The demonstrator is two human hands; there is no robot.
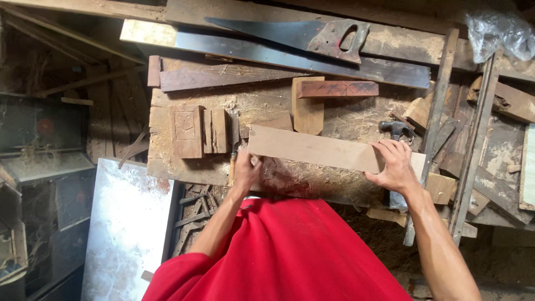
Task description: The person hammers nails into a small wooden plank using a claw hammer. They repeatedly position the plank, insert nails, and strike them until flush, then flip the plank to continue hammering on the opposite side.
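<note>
while both hands grip plank [317, 149], right fingers [390, 151] spread, left fingers [245, 167] curled

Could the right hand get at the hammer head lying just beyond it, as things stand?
Probably yes. The right hand rests on the end of the long plank, and the hammer head lies just past its fingertips with only sawdust between. It would have to let go of the plank first.

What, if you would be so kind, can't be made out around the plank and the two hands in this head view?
- Left hand: blurred; its grip at the plank end is unclear.
- Plank's right end: covered by the right hand.
- Hammer: handle hidden behind that hand.
- Bench front edge: hidden by the red shirt.
</note>
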